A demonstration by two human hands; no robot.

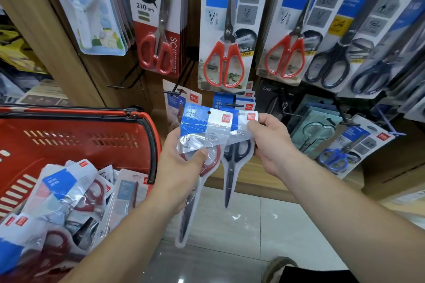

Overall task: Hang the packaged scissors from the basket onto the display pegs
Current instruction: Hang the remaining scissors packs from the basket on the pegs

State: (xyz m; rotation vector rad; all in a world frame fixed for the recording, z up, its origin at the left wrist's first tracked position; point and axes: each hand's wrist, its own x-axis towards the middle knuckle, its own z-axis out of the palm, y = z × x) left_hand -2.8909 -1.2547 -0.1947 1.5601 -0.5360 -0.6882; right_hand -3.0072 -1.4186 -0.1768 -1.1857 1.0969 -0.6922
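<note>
Head view of a shop display. The left hand (181, 167) grips a clear plastic pack of red-handled scissors with a blue-and-white header (202, 128). Its thumb presses on the front over the handles and its other fingers are curled behind. The blades of these scissors point down toward the pale tiled floor (253, 225).

The right hand (273, 145) pinches the upper right corner of a second, similar pack of black-handled scissors (232, 167), with the thumb in front and the fingers (266, 119) curled over the top edge. The two packs overlap at their headers, the red-handled one in front. Both are held just before the lower row of black wire display pegs (234, 105), and neither hangs on a peg yet. More blue-headed packs (243, 101) hang on those pegs behind them.

At left is a red plastic shopping basket with a black rim (92, 145), holding a heap of similar packaged scissors (59, 190). Carded orange-handled scissors (224, 30) hang on the upper row.
</note>
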